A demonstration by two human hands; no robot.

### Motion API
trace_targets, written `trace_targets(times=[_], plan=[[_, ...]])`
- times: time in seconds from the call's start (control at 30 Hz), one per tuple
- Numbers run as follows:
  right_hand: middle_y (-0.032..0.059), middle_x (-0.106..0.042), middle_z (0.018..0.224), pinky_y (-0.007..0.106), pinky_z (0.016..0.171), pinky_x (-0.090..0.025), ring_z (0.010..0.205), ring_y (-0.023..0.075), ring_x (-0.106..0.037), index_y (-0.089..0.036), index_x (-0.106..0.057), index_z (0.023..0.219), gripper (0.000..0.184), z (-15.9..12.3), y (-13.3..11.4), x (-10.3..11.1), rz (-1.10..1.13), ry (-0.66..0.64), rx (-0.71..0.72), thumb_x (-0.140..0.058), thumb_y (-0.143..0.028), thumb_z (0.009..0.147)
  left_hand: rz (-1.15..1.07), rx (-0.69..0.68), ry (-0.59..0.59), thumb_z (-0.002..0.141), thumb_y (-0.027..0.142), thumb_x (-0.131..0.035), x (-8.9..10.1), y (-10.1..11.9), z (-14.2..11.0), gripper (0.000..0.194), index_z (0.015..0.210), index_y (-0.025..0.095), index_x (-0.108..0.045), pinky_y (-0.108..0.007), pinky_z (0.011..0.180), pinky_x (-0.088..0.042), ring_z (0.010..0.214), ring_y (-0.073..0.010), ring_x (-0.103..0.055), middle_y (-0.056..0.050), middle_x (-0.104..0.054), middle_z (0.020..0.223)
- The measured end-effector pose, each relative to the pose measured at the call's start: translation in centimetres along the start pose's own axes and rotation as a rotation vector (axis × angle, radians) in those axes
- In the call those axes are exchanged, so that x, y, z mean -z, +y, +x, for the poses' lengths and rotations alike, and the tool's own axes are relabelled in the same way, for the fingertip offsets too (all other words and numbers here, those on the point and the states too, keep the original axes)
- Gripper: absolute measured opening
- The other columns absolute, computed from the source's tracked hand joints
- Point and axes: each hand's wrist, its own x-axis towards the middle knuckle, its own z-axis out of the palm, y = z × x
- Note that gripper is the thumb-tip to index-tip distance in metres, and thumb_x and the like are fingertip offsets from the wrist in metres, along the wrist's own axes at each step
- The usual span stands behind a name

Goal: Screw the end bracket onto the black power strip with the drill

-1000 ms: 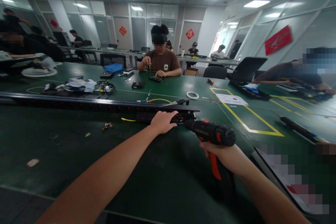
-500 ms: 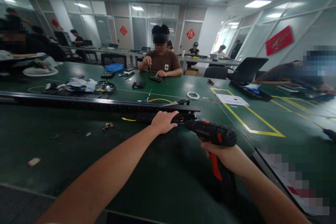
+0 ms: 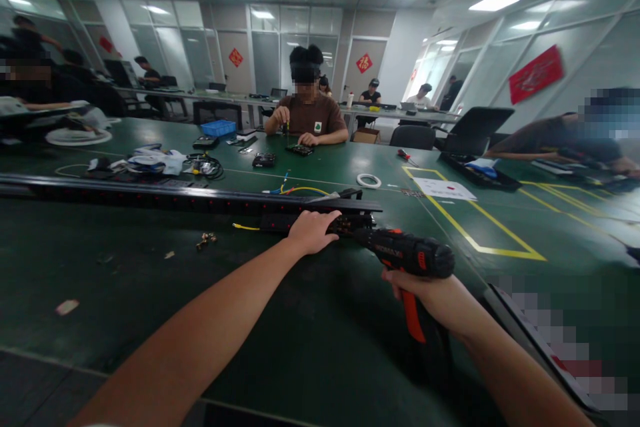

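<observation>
My right hand (image 3: 425,288) is wrapped round the grip of a black and orange cordless drill (image 3: 410,253). The drill's nose points left at the right end of a black module (image 3: 277,223) with small brass-coloured parts at that end. Over this module lies my left hand (image 3: 311,233), its fingers closed on it and hiding its middle. The bit's exact contact point is too dark to make out. Just behind runs a long black metal rail (image 3: 200,199) with red dots along its side. A yellow wire (image 3: 246,227) sticks out from the module's left end.
Several small brass screws (image 3: 206,240) lie left of my left hand. Behind the rail are coloured wires (image 3: 300,191) and a white ring (image 3: 369,181). A person (image 3: 307,107) works across the table. At right, yellow tape (image 3: 505,255) marks the tabletop.
A long dark tool at the far right has been drawn away to the right, nearly out of view. My hands and the drill stay almost in place.
</observation>
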Motion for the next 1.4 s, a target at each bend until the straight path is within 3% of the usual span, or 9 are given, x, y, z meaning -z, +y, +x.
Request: trace_targets(times=[0.13, 1.4], plan=[[0.0024, -0.066, 0.063, 0.031, 0.060, -0.046, 0.062, 0.0199, -0.062, -0.019, -0.069, 0.074, 0.023, -0.1, -0.6, 0.2, 0.023, -0.063, -0.039, -0.072, -0.041, 0.077, -0.006, 0.003, -0.008, 0.095, 0.053, -0.062, 0.0, 0.0, 0.0, 0.061, 0.148, 0.029, -0.044, -0.044, 0.097, -0.046, 0.114, -0.0313, -0.067, -0.009, -0.072, 0.127], [0.0010, -0.062, 0.061, 0.031, 0.061, -0.045, 0.060, 0.0181, -0.058, -0.020, -0.063, 0.065, 0.025, -0.5, -1.5, 0.1, -0.011, -0.061, -0.047, -0.070, -0.041, 0.075, 0.001, -0.008, 0.006, 0.095, 0.053, -0.063, -0.1, 0.0, 0.0, 0.063, 0.149, 0.028, -0.044, -0.044, 0.096, -0.046, 0.114, -0.0316, -0.067, -0.008, -0.072, 0.127]])
